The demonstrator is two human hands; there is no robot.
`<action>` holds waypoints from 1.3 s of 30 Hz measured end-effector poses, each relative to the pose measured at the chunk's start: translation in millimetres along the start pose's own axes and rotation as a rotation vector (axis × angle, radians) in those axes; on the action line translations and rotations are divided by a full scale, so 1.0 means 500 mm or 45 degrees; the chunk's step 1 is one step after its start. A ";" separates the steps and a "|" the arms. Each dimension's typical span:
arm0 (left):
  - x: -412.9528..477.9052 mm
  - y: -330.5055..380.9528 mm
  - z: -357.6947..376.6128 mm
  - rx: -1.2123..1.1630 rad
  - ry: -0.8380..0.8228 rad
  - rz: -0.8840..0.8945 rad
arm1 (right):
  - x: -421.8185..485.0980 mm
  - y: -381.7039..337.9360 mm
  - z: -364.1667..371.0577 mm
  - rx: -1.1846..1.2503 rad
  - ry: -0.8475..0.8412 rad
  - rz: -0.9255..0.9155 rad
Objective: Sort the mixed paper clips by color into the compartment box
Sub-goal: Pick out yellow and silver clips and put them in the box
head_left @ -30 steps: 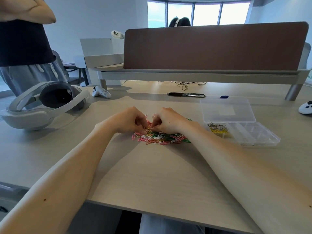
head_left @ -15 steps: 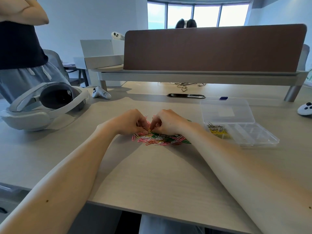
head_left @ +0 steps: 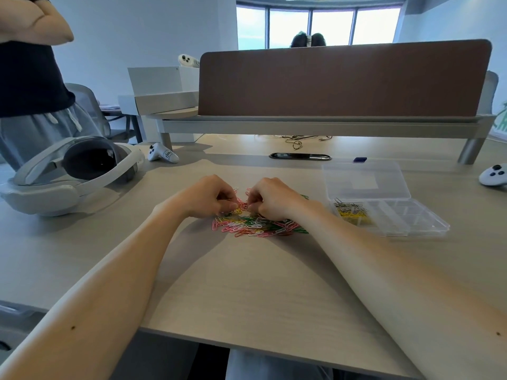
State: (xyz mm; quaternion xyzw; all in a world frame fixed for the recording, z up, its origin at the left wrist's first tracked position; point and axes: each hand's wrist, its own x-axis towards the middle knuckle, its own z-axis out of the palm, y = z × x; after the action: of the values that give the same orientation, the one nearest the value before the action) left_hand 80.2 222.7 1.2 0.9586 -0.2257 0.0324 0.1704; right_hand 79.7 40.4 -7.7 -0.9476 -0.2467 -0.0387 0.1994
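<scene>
A pile of mixed paper clips (head_left: 258, 225), pink, green, yellow, orange and white, lies on the desk in front of me. My left hand (head_left: 208, 196) and my right hand (head_left: 271, 198) both sit on the far edge of the pile, fingers curled, fingertips pinching at clips between them. Which clip each holds is too small to tell. To the right stands the clear compartment box (head_left: 417, 223) with its lid open behind it. Yellow clips (head_left: 354, 215) and some dark metal ones fill its left front compartment.
A white headset (head_left: 68, 174) rests at the left, a white controller (head_left: 162, 154) behind it and another controller (head_left: 493, 175) at the far right. A brown desk divider (head_left: 343, 80) spans the back. A person stands at the left edge.
Both hands stayed on the pile, with only small finger movements among the clips. The camera tilted slightly, shifting the scene downward.
</scene>
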 end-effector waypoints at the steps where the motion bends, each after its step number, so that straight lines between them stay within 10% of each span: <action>1: 0.001 -0.001 0.000 -0.011 0.010 -0.009 | 0.000 0.000 0.000 0.013 0.020 0.007; 39: 0.002 -0.012 0.007 -0.275 0.076 -0.242 | 0.017 -0.018 0.001 0.001 -0.002 0.024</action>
State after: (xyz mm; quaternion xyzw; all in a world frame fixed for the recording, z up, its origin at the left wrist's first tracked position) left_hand 83.6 226.4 -3.9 0.9504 -0.1309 0.0204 0.2814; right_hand 82.8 51.7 -3.4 -0.9498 -0.2380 -0.0361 0.1998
